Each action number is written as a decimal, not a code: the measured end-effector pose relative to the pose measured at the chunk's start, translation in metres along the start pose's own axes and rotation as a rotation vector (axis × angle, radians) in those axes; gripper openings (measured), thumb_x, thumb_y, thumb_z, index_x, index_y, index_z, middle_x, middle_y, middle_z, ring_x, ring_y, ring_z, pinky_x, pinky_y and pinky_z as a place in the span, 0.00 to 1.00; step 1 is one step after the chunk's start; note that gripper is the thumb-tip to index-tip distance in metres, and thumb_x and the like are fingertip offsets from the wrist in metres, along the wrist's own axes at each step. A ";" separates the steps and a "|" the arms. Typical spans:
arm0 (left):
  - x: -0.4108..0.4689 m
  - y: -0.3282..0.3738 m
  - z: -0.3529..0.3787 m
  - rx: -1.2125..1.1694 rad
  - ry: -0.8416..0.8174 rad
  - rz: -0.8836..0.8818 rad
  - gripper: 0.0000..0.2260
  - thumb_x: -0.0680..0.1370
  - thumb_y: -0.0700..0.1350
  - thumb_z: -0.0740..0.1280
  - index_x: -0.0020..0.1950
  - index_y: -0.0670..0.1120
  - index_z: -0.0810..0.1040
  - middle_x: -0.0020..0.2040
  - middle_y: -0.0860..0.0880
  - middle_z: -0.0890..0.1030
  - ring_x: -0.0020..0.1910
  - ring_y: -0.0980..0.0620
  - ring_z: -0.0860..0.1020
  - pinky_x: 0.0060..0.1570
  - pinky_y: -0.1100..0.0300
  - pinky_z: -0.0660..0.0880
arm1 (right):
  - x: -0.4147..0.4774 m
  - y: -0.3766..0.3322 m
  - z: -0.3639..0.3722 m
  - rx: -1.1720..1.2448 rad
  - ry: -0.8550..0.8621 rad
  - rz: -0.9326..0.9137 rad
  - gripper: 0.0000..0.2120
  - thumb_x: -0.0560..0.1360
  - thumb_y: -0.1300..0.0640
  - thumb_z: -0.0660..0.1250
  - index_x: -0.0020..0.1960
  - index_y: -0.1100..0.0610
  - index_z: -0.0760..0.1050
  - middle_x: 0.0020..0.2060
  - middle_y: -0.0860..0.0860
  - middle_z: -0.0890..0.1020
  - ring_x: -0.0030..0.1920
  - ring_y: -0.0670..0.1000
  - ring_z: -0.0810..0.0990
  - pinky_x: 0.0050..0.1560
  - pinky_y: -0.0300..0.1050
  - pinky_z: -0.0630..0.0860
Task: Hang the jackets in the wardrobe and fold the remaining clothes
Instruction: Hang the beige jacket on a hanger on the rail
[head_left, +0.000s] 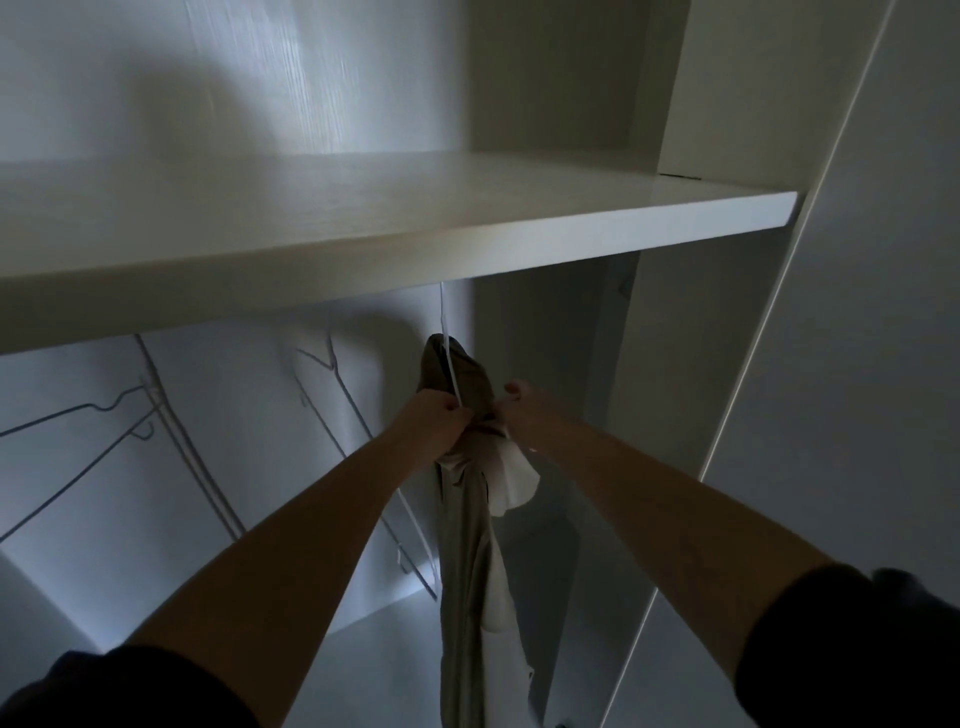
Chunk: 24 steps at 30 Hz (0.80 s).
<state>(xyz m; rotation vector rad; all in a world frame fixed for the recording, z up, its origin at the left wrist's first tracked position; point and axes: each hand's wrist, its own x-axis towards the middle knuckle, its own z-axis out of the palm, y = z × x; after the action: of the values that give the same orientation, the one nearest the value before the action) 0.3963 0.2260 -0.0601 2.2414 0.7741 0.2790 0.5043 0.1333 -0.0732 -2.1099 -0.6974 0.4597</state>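
Both arms stretched forward and up into the wardrobe (670, 395), forearms bare, dark sleeves (130, 686) pushed up near the elbows. Hands meet just under the shelf (363, 234), almost touching each other at the top of the jacket. Jacket (465, 561): beige/khaki, hangs straight down in a narrow bunched column in the right part of the wardrobe bay, collar end bunched on top, white lining (511, 478) flopping out on the right side below the hands. It sits on a thin white hanger (451, 364) whose neck runs up behind the shelf edge; hook and rail are hidden, can't confirm it's seated. Left hand (441, 415): fist, fingers curled tight round the fabric at the collar, right against the hanger neck. Right hand (522, 408): fingers curled, pinching the collar fabric from the other side, thumb up. Neither hand is spread. Empty wire hangers (119, 421) hang further left, well apart from the jacket. Lighting is dim, so fine grip detail isn't readable.
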 end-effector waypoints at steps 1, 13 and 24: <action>0.000 -0.001 -0.002 0.009 -0.008 -0.005 0.16 0.80 0.47 0.63 0.32 0.45 0.72 0.30 0.49 0.72 0.30 0.54 0.71 0.30 0.64 0.65 | 0.003 -0.001 0.004 0.040 -0.020 -0.017 0.25 0.78 0.54 0.62 0.74 0.55 0.63 0.66 0.56 0.73 0.57 0.55 0.75 0.56 0.47 0.75; 0.007 -0.005 -0.024 0.005 -0.075 -0.133 0.15 0.78 0.42 0.66 0.62 0.36 0.75 0.55 0.38 0.77 0.55 0.43 0.76 0.48 0.59 0.73 | 0.043 -0.035 0.020 0.195 0.297 0.084 0.13 0.76 0.61 0.62 0.57 0.65 0.79 0.55 0.62 0.80 0.57 0.62 0.79 0.59 0.51 0.77; 0.000 -0.012 -0.019 0.031 -0.094 0.058 0.17 0.81 0.47 0.59 0.33 0.45 0.72 0.34 0.47 0.73 0.34 0.52 0.71 0.31 0.62 0.64 | 0.032 -0.017 0.037 -0.077 0.221 -0.167 0.16 0.75 0.60 0.59 0.61 0.55 0.76 0.51 0.51 0.79 0.48 0.51 0.76 0.44 0.38 0.68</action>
<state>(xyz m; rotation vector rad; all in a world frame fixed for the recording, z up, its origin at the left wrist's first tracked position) 0.3830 0.2435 -0.0554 2.2908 0.6685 0.1885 0.5040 0.1844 -0.0829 -2.1126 -0.7632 0.1073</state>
